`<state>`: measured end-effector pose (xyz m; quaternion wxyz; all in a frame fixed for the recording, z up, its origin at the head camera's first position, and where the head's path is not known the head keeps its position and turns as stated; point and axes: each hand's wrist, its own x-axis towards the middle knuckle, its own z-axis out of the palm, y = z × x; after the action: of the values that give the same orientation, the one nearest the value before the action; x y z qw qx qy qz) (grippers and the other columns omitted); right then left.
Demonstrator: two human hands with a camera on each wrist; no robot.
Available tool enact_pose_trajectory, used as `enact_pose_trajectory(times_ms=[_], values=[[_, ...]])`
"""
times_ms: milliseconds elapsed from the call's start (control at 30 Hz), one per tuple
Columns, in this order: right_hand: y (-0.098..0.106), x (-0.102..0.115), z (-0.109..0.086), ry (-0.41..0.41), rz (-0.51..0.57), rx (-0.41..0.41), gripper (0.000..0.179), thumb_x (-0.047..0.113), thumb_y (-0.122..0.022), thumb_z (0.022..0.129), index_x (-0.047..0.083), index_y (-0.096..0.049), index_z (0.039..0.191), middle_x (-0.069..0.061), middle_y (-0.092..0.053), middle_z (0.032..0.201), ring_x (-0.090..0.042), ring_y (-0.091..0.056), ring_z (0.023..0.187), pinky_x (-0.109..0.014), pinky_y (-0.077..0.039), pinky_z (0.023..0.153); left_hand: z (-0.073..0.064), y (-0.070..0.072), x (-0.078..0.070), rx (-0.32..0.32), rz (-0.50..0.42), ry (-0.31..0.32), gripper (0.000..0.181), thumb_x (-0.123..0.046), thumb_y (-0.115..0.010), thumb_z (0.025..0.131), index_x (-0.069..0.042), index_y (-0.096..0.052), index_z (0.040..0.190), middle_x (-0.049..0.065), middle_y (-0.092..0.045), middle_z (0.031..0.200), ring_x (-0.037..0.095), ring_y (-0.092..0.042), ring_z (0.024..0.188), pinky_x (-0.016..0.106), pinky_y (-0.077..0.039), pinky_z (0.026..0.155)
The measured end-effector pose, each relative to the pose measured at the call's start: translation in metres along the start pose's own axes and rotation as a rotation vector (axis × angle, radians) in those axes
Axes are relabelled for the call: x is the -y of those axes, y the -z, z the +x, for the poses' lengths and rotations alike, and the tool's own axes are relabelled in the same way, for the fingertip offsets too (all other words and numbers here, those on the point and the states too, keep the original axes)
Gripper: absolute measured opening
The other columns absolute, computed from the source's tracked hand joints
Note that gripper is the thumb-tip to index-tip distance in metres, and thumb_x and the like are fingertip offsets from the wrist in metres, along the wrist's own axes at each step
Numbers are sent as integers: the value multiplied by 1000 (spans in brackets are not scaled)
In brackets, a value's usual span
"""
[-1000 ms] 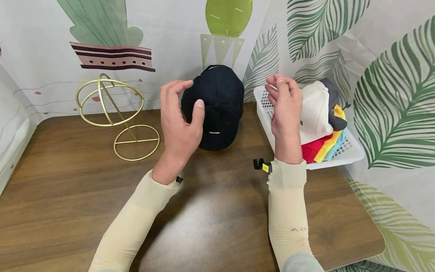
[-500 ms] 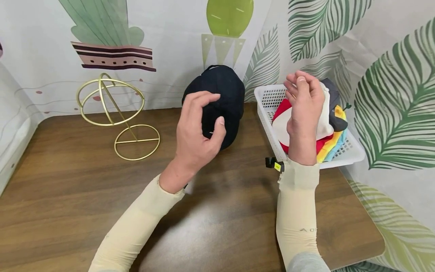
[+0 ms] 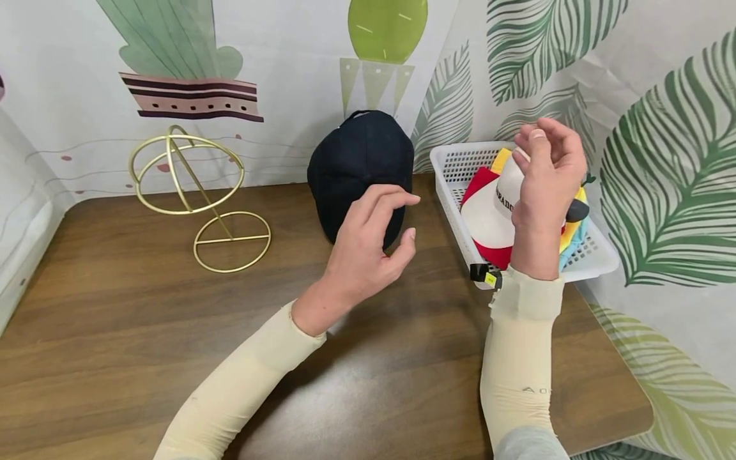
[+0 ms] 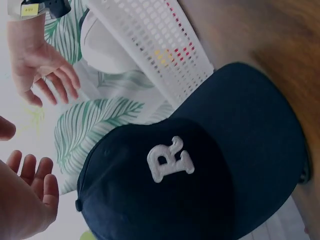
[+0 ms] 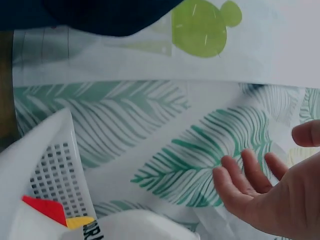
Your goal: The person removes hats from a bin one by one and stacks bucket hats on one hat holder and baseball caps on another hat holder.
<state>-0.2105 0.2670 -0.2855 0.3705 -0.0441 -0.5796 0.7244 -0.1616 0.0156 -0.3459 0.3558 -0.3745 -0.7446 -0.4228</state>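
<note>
Shift rightward since a second ago, left hand [image 3: 365,249] near black cap [image 3: 356,150] on table [image 3: 172,332], right hand [image 3: 549,185] by white cap [image 3: 485,211] in basket [image 3: 606,259], both loosely curved, leaving all caps unheld.

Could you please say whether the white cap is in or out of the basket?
In: the white cap lies on red fabric inside the basket, partly hidden behind the right hand.

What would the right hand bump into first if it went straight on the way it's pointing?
Probably the leaf-patterned cloth behind the basket: in the head view, the right hand points forward, toward it. The white cap seems to lie lower, but depth is unclear, so it might brush that first.
</note>
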Motion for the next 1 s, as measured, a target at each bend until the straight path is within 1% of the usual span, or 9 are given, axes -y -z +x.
enact_pose_trajectory(times_ms=[133,433,500,567,633,700,767,867,1000], values=[[6,-1,8,44,50,-55,16,6,-63,103,5,-76,112,-15,-75,107,-28,-73,99,-39,-58,90,-4,-8,2,62,-6,5,36,-12,-66,94,-5,-67,129,9,-64,128,24,-62,108,38,-48,91],[18,-1,22,100,149,-197,17,1,-59,103,0,-76,102,-18,-74,97,-32,-72,91,-39,-59,88,-13,-27,8,200,28,35,42,-17,-73,93,-9,-66,134,6,-62,131,22,-60,120,42,-46,104],[21,-1,25,134,164,-217,18,-3,-58,101,-3,-76,100,-19,-73,94,-33,-70,89,-39,-59,86,-14,-33,9,238,36,39,43,-20,-74,94,-10,-65,135,5,-62,132,21,-60,122,42,-46,105],[24,-2,27,177,143,-224,20,-6,-56,99,-4,-76,98,-18,-71,90,-31,-68,87,-37,-56,84,-14,-40,9,275,41,46,43,-22,-74,95,-11,-65,136,3,-61,132,20,-59,123,42,-45,106],[27,-1,28,212,97,-227,22,-9,-55,96,-3,-76,95,-16,-70,88,-29,-68,87,-35,-54,84,-15,-47,8,311,48,59,44,-25,-75,96,-12,-65,137,2,-61,132,18,-58,123,42,-45,106],[29,1,26,241,16,-230,24,-10,-55,94,-1,-77,93,-13,-69,87,-26,-67,87,-31,-52,83,-16,-53,7,342,49,71,45,-27,-75,96,-13,-64,138,1,-60,133,17,-57,124,42,-45,107],[31,4,22,244,-88,-231,25,-7,-56,93,4,-78,92,-8,-69,88,-22,-66,86,-27,-49,81,-18,-59,7,362,47,82,46,-28,-76,97,-13,-64,139,1,-60,134,17,-58,124,42,-45,107],[35,3,21,229,-250,-214,24,-3,-58,94,9,-78,95,-1,-67,88,-14,-62,82,-24,-45,77,-18,-66,6,387,36,97,48,-31,-76,98,-12,-63,140,1,-60,135,18,-58,126,40,-45,108],[43,-11,27,176,-453,-176,24,2,-59,94,14,-77,104,5,-65,92,-7,-59,82,-22,-44,77,-18,-74,5,416,22,114,49,-34,-77,98,-13,-64,140,2,-60,137,18,-57,127,33,-44,111]])
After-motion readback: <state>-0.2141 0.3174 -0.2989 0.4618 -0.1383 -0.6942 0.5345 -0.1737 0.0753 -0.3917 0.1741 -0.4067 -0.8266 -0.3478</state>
